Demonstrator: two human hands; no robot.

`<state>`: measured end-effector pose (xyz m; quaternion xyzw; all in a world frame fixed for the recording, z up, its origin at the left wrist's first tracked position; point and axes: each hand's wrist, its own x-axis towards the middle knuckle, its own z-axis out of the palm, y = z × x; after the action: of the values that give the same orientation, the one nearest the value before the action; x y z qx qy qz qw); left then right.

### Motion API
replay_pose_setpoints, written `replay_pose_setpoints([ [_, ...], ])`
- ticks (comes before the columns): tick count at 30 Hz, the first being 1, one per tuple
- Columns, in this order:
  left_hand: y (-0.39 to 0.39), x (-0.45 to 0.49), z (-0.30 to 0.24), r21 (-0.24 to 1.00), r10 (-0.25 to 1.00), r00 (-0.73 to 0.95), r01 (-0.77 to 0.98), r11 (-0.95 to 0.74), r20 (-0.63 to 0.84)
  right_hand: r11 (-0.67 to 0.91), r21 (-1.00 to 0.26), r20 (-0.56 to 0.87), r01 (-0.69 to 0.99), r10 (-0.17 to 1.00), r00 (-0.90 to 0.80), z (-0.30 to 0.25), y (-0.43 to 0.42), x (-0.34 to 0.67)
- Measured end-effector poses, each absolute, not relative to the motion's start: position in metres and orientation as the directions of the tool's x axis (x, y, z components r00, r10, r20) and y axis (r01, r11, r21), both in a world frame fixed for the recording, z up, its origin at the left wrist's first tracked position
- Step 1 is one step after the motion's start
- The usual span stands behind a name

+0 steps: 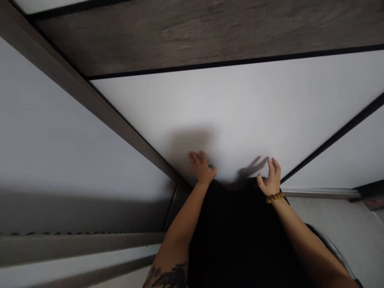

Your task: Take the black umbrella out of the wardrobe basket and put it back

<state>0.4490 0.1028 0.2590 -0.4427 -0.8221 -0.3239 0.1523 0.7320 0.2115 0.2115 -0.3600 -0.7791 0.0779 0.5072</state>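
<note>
My left hand is up against or just in front of a white panel, fingers stretched and spread, with nothing seen in it. Farther right, my right hand has its fingers curved and its thumb apart, also holding nothing visible. Around the right wrist sits a brown beaded bracelet. Both hands cast shadows on the panel; whether the fingertips touch it I cannot tell. Between my forearms a black area, which looks like my clothing, hides what lies beneath.
A wood-grain band with dark edges crosses above the white panel. At left, a wooden frame borders a pale grey wall. Light floor shows at lower right, along with a floor track and a curved rim beside my right arm.
</note>
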Motion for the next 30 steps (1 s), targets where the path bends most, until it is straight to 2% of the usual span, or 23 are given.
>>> replay_pose_setpoints([
  [3,0.104,0.459,0.256,0.396,0.640,-0.559,0.828,0.397,0.528,0.784,-0.368,0.796,0.499,0.543,-0.266,0.241,0.217,0.718],
  [8,0.106,0.469,0.255,0.396,0.645,-0.528,0.847,0.354,0.553,0.841,-0.235,0.780,0.487,0.462,-0.421,0.266,0.208,0.686],
  [14,0.105,0.480,0.254,0.396,0.644,-0.509,0.858,0.327,0.571,0.734,-0.216,0.661,0.644,0.596,-0.456,0.265,0.201,0.668],
  [17,0.097,0.470,0.258,0.392,0.635,-0.488,0.870,0.299,0.599,0.700,-0.181,0.647,0.691,0.614,-0.452,0.259,0.206,0.673],
  [19,0.090,0.451,0.264,0.401,0.570,-0.492,0.870,0.288,0.658,0.687,-0.163,0.643,0.708,0.619,-0.451,0.256,0.210,0.678],
  [21,0.081,0.426,0.274,0.442,0.450,-0.542,0.840,0.314,0.710,0.674,-0.156,0.637,0.722,0.628,-0.448,0.254,0.214,0.683],
  [25,0.069,0.378,0.294,0.610,0.185,-0.703,0.696,0.378,0.687,0.666,-0.162,0.650,0.728,0.627,-0.429,0.249,0.220,0.692],
  [27,0.069,0.366,0.299,0.696,0.166,-0.770,0.631,0.344,0.616,0.672,-0.174,0.674,0.720,0.614,-0.411,0.244,0.224,0.697],
  [30,0.077,0.365,0.297,0.781,0.211,-0.829,0.559,0.280,0.518,0.666,-0.214,0.692,0.714,0.619,-0.370,0.236,0.228,0.704],
])
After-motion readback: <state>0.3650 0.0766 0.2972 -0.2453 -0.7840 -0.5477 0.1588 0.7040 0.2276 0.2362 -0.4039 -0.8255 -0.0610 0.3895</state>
